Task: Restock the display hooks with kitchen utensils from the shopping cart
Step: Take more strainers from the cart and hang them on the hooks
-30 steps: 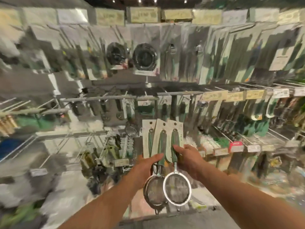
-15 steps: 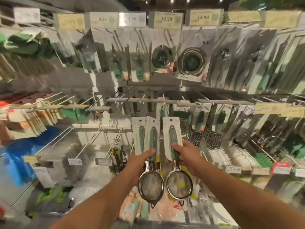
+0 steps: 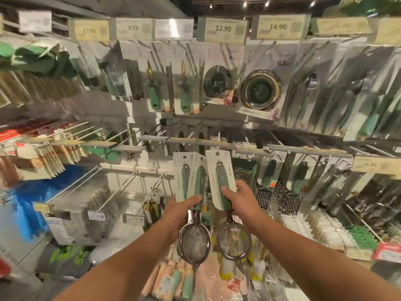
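I hold mesh strainers with green handles on white backing cards in front of the display wall. My left hand (image 3: 181, 208) grips two carded strainers (image 3: 194, 240) together by their handles. A single carded strainer (image 3: 234, 238) is gripped in my right hand (image 3: 239, 202), apart from the pair, its card top (image 3: 217, 157) just below the middle rail. Bare display hooks (image 3: 152, 132) jut from the wall above and left of the cards. The shopping cart is out of sight.
Packaged peelers (image 3: 154, 92) and round sink strainers (image 3: 260, 90) hang on the top row under price tags. Graters (image 3: 288, 200) hang to the right. Long bare hooks (image 3: 121, 187) reach out at lower left. Packaged goods lie on the shelf below my arms.
The view swung left and steadied. My right hand drew one strainer away from the other two, which stay in my left hand, and the cards rose toward the middle rail.
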Demonstrator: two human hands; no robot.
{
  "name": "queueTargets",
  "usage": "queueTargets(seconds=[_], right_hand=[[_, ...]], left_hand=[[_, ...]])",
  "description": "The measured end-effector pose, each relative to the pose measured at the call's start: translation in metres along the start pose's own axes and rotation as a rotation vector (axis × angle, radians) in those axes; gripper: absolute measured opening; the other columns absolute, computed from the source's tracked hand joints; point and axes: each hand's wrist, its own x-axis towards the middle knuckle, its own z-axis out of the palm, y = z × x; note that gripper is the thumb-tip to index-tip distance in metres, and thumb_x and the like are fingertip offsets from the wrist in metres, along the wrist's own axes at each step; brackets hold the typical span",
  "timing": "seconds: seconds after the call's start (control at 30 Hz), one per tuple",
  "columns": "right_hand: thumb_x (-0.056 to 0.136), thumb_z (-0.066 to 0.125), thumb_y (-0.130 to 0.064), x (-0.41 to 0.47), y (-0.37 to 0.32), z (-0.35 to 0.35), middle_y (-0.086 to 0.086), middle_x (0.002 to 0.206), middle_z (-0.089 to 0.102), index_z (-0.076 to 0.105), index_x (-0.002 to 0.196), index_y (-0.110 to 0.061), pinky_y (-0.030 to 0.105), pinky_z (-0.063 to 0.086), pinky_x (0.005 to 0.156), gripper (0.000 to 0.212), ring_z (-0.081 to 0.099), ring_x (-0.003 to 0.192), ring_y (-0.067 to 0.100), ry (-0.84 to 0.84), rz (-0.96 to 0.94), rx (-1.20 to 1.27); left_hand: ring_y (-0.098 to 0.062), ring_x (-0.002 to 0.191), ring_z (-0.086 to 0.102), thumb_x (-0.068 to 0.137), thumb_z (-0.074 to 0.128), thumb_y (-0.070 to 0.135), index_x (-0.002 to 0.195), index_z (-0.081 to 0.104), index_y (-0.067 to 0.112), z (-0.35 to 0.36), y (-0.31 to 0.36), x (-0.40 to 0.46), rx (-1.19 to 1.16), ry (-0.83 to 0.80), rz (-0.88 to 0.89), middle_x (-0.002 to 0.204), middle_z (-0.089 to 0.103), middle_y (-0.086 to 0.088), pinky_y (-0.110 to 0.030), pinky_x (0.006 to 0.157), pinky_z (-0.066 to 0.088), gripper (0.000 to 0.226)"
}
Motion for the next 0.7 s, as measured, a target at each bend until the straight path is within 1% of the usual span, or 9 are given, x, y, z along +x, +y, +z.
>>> queueTargets(seconds=[0.03, 0.1, 0.17, 0.33, 0.4, 0.5, 0.57, 0.63, 0.7], right_hand=[[0.101, 0.066, -0.029, 0.003, -0.002, 0.001, 0.004, 0.110, 0.074, 0.059, 0.113, -0.024, 0.054, 0.059, 0.090, 0.015, 0.074, 0.099, 0.025, 0.006, -0.002, -0.016], [0.100, 0.066, -0.030, 0.011, -0.002, 0.002, 0.003, 0.110, 0.074, 0.059, 0.111, -0.024, 0.054, 0.058, 0.092, 0.014, 0.073, 0.099, 0.025, 0.031, 0.005, -0.050], [0.099, 0.066, -0.032, 0.018, -0.001, 0.003, 0.003, 0.108, 0.073, 0.058, 0.110, -0.024, 0.055, 0.059, 0.090, 0.016, 0.072, 0.098, 0.026, 0.050, 0.002, -0.074], [0.101, 0.064, -0.034, 0.038, -0.002, 0.005, 0.005, 0.108, 0.070, 0.057, 0.116, -0.019, 0.042, 0.061, 0.070, 0.022, 0.072, 0.092, 0.027, 0.072, 0.026, -0.110], [0.098, 0.066, -0.041, 0.048, -0.007, 0.008, 0.009, 0.115, 0.069, 0.057, 0.126, -0.014, 0.042, 0.057, 0.070, 0.040, 0.069, 0.093, 0.026, 0.099, 0.035, -0.110], [0.101, 0.061, -0.044, 0.063, -0.018, 0.010, 0.011, 0.124, 0.065, 0.055, 0.138, -0.006, 0.037, 0.049, 0.078, 0.054, 0.061, 0.096, 0.026, 0.084, 0.057, -0.161], [0.104, 0.055, -0.046, 0.076, -0.020, 0.010, 0.014, 0.139, 0.058, 0.049, 0.147, -0.001, 0.041, 0.048, 0.095, 0.062, 0.059, 0.116, 0.032, 0.052, 0.114, -0.206], [0.105, 0.052, -0.046, 0.083, -0.019, 0.009, 0.018, 0.142, 0.055, 0.047, 0.146, 0.003, 0.042, 0.044, 0.099, 0.064, 0.054, 0.126, 0.038, 0.001, 0.185, -0.241], [0.105, 0.051, -0.045, 0.084, -0.014, 0.011, 0.016, 0.145, 0.052, 0.043, 0.150, 0.000, 0.045, 0.043, 0.103, 0.064, 0.052, 0.128, 0.037, -0.056, 0.232, -0.250]], left_hand=[[-0.019, 0.079, 0.069, 0.085, 0.084, 0.010, 0.099, 0.054, 0.020, 0.000, -0.001, 0.003, -0.019, 0.005, 0.012, 0.091, 0.070, -0.005, -0.030, 0.064, 0.054, 0.034], [-0.026, 0.092, 0.072, 0.079, 0.089, 0.015, 0.114, 0.059, 0.015, -0.002, -0.002, 0.008, -0.017, 0.026, 0.022, 0.103, 0.074, -0.010, -0.034, 0.073, 0.056, 0.046], [-0.028, 0.097, 0.075, 0.075, 0.091, 0.016, 0.128, 0.062, 0.010, -0.005, -0.005, 0.014, -0.009, 0.059, 0.047, 0.108, 0.078, -0.010, -0.032, 0.071, 0.058, 0.061], [-0.026, 0.086, 0.073, 0.070, 0.093, 0.021, 0.130, 0.054, 0.001, -0.007, 0.003, 0.005, -0.032, 0.068, 0.056, 0.109, 0.075, -0.011, -0.034, 0.064, 0.057, 0.074], [-0.022, 0.078, 0.064, 0.076, 0.092, 0.020, 0.134, 0.044, 0.008, -0.008, 0.005, 0.004, -0.051, 0.074, 0.069, 0.114, 0.066, -0.011, -0.036, 0.063, 0.054, 0.076], [-0.038, 0.096, 0.075, 0.040, 0.106, 0.037, 0.139, 0.049, 0.004, -0.010, 0.005, 0.006, -0.049, 0.118, 0.101, 0.117, 0.074, -0.016, -0.057, 0.085, 0.061, 0.119], [-0.042, 0.100, 0.075, 0.041, 0.105, 0.032, 0.132, 0.059, 0.007, -0.014, 0.001, 0.006, -0.092, 0.106, 0.107, 0.111, 0.077, -0.019, -0.061, 0.091, 0.059, 0.105], [-0.044, 0.101, 0.074, 0.050, 0.103, 0.027, 0.129, 0.063, 0.006, -0.015, 0.002, 0.002, -0.102, 0.096, 0.100, 0.111, 0.076, -0.021, -0.062, 0.093, 0.058, 0.091], [-0.046, 0.103, 0.073, 0.051, 0.104, 0.027, 0.130, 0.064, 0.003, -0.019, -0.002, 0.006, -0.124, 0.103, 0.094, 0.113, 0.075, -0.024, -0.063, 0.094, 0.057, 0.092]])
